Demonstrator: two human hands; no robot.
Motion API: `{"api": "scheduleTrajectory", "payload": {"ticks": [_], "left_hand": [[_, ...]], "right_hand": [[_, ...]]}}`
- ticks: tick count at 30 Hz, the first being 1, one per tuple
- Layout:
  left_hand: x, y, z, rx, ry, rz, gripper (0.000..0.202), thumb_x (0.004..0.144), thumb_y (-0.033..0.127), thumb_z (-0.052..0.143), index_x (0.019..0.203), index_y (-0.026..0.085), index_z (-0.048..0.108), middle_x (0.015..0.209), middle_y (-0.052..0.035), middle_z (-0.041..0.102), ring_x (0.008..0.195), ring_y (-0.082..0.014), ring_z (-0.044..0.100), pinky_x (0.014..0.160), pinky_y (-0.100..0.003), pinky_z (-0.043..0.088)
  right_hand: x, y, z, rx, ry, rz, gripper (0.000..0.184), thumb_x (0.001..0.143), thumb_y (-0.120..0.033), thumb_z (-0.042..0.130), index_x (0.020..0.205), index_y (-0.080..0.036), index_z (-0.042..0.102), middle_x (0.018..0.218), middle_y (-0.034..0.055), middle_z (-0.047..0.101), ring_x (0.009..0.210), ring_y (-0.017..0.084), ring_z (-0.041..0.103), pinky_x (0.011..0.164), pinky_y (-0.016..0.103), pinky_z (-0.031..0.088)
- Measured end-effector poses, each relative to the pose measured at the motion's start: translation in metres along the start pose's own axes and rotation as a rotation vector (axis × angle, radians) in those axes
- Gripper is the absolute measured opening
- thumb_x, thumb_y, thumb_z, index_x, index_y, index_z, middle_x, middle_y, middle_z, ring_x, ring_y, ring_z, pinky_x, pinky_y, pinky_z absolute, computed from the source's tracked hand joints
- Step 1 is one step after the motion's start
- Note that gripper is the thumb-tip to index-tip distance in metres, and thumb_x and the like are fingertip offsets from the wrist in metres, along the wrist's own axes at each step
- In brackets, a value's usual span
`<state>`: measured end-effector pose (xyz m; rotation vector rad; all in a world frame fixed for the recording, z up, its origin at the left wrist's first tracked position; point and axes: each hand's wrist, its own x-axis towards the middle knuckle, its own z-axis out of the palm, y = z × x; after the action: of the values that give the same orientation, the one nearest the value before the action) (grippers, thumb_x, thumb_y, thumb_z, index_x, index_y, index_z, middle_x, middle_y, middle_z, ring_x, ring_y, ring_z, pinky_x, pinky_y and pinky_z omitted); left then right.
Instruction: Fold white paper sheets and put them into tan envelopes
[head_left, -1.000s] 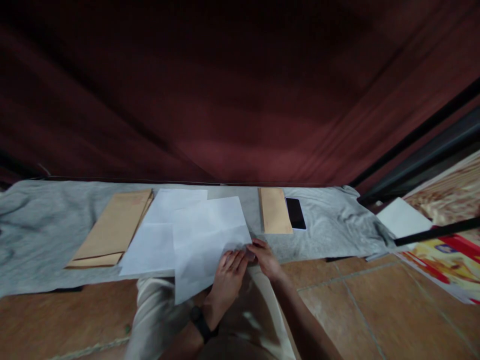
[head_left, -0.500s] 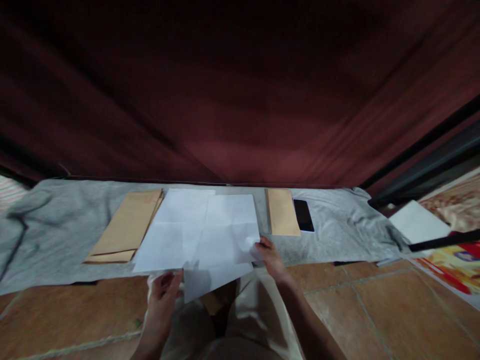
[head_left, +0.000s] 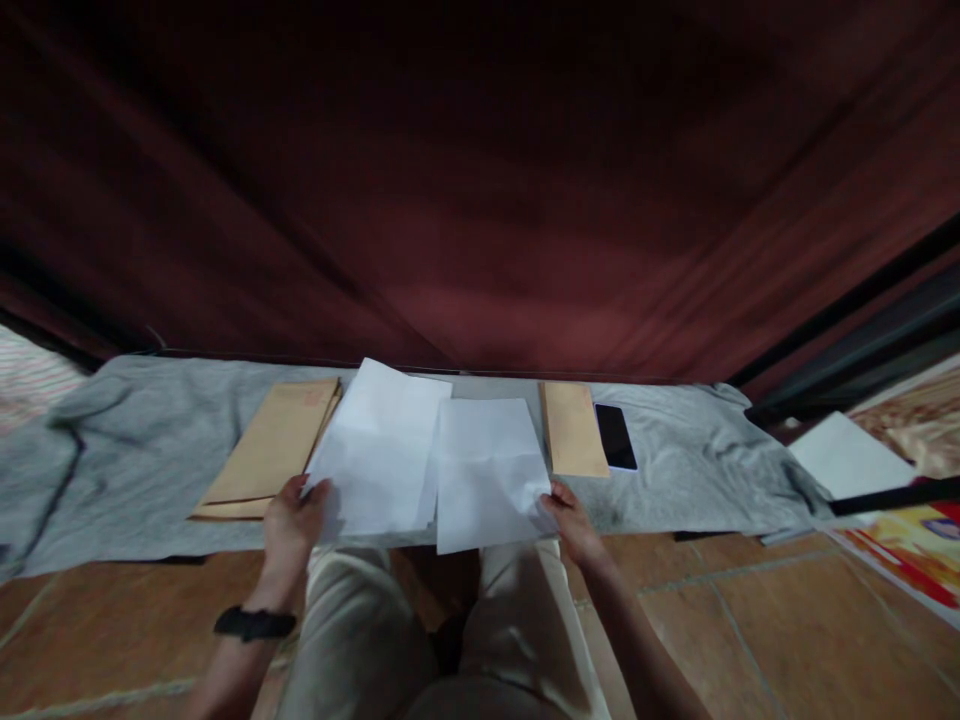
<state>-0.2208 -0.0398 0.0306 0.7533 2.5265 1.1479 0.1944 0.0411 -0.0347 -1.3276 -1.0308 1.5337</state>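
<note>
My left hand grips the lower left edge of a white sheet of paper and lifts it off the grey cloth. My right hand pinches the right edge of a second, creased white sheet beside it. A stack of brown envelopes lies just left of the lifted sheet. A single brown envelope lies to the right of the papers, with a black phone beside it.
The grey cloth is spread over a tiled floor in front of a dark red curtain. My knees are under the papers. A white sheet and colourful printed material lie at the right.
My left hand moved up and left and took hold of the left sheet, raising it. The two sheets have come apart. My right hand keeps its hold on the right sheet.
</note>
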Motion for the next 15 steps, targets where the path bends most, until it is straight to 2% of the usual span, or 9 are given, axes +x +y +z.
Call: {"api": "scheduleTrajectory", "payload": {"ticks": [3, 7, 12, 14, 15], "left_hand": [[0.023, 0.002, -0.004, 0.151, -0.035, 0.056, 0.016, 0.078, 0.028, 0.063, 0.09, 0.018, 0.063, 0.068, -0.0011, 0.061, 0.073, -0.0215, 0.063, 0.068, -0.03, 0.048], [0.029, -0.01, -0.002, 0.44, -0.09, 0.138, 0.03, 0.09, 0.034, 0.055, 0.111, 0.015, 0.063, 0.082, -0.008, 0.066, 0.079, -0.0251, 0.063, 0.069, -0.033, 0.047], [0.011, -0.022, -0.013, 0.569, -0.211, 0.181, 0.044, 0.096, 0.041, 0.046, 0.125, 0.01, 0.06, 0.095, -0.0152, 0.07, 0.082, -0.0268, 0.067, 0.071, -0.034, 0.048], [-0.004, -0.019, -0.019, 0.619, -0.155, 0.244, 0.051, 0.097, 0.045, 0.042, 0.133, 0.011, 0.055, 0.105, -0.018, 0.07, 0.087, -0.0304, 0.068, 0.074, -0.038, 0.05], [-0.012, -0.016, -0.02, 0.643, -0.066, 0.31, 0.054, 0.098, 0.047, 0.039, 0.136, 0.012, 0.053, 0.113, -0.0198, 0.068, 0.094, -0.0327, 0.067, 0.077, -0.042, 0.051]], "right_hand": [[0.004, 0.008, 0.001, -0.044, 0.006, -0.044, 0.03, 0.067, -0.045, 0.074, 0.085, -0.021, 0.069, 0.079, 0.0017, 0.07, 0.076, 0.021, 0.062, 0.075, 0.035, 0.051], [0.013, 0.015, 0.003, -0.21, 0.083, -0.182, 0.027, 0.074, -0.046, 0.064, 0.086, -0.022, 0.068, 0.079, 0.0023, 0.069, 0.077, 0.021, 0.062, 0.075, 0.035, 0.052], [0.021, 0.02, 0.006, -0.258, 0.151, -0.243, 0.028, 0.074, -0.043, 0.059, 0.091, -0.021, 0.067, 0.082, 0.0035, 0.068, 0.081, 0.022, 0.062, 0.082, 0.035, 0.05], [0.021, 0.022, 0.008, -0.269, 0.176, -0.252, 0.031, 0.075, -0.041, 0.058, 0.096, -0.021, 0.067, 0.082, 0.0035, 0.068, 0.081, 0.022, 0.063, 0.083, 0.036, 0.05], [0.021, 0.024, 0.01, -0.28, 0.196, -0.26, 0.032, 0.075, -0.041, 0.058, 0.098, -0.02, 0.067, 0.082, 0.0035, 0.068, 0.081, 0.022, 0.063, 0.082, 0.036, 0.051]]}}
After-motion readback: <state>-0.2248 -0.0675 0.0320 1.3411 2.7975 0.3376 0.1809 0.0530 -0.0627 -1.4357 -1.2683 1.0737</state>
